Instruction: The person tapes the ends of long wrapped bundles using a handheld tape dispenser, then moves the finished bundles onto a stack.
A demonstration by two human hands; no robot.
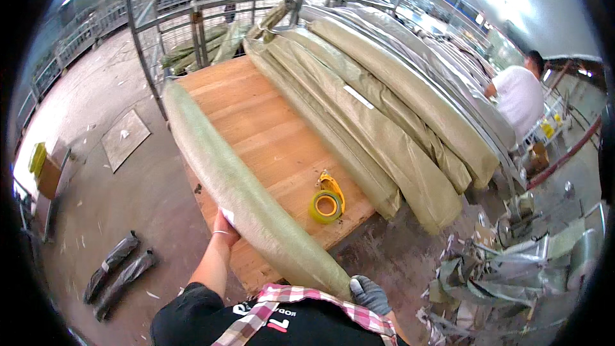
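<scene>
A long roll wrapped in olive-green woven plastic [246, 186] lies slantwise along the left side of a wooden tabletop [256, 115]. My bare left hand [224, 229], with a thin band at the wrist, grips the roll's left side, its fingers partly hidden. Beside those fingers a small white label [229, 216] shows on the wrap. At the roll's near end, my right hand [370, 295] in a grey glove is closed on the edge. A yellow tape dispenser [330, 200] with a roll of tape lies on the wood, right of the roll.
Several wrapped olive rolls [359, 112] lie side by side to the right. Behind them stands a metal cage frame [211, 16]. Two black-wrapped bundles [118, 275] rest on the floor at left. Scrap wrapping [506, 275] is heaped at lower right. A person in white [517, 99] stands at far right.
</scene>
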